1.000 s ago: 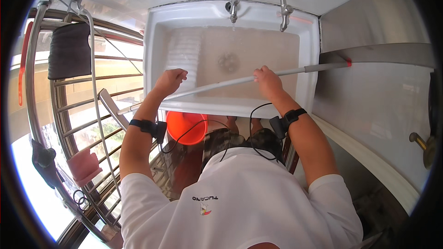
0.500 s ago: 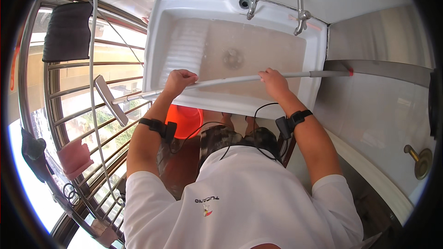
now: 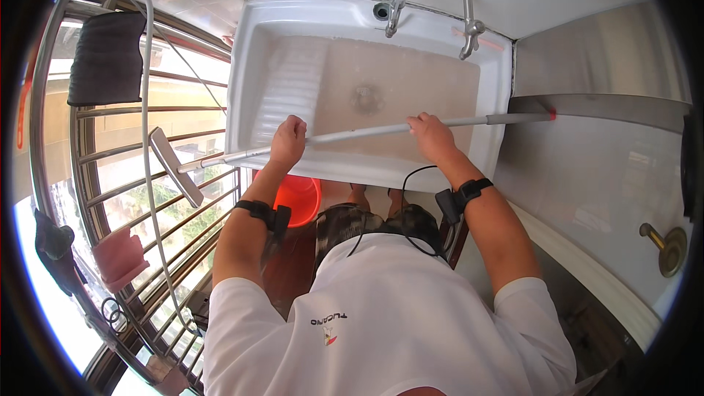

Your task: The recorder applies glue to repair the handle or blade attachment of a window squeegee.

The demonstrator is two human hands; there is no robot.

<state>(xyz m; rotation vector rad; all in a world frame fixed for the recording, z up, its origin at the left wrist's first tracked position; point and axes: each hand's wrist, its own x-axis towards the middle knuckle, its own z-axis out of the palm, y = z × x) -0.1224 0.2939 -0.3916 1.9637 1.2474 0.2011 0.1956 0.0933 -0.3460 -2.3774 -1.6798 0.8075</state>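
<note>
A flat mop lies slantwise across the front of the white sink (image 3: 352, 167), its long grey pole (image 3: 359, 133) running from lower left to upper right. My left hand (image 3: 289, 142) is closed at the pole over the sink's left part, fingers curled. Farther right, my right hand (image 3: 433, 136) is closed round the same pole, palm side partly hidden. At the left end, the mop's pale rectangular head (image 3: 176, 167) tilts beside the window bars. The pole's darker grip with a red tip (image 3: 552, 114) reaches the right-hand wall.
Cloudy water fills the sink basin (image 3: 411, 81) beside a ribbed washboard slope (image 3: 290, 88). Two metal taps (image 3: 396, 4) are on the back wall. A red bucket (image 3: 299, 202) stands below the sink at left. A pale hose (image 3: 145, 139) hangs before the window bars.
My left hand has turned, its fingers now pointing up rather than right, and its forearm has shifted slightly right. The right hand and mop stay nearly in place.
</note>
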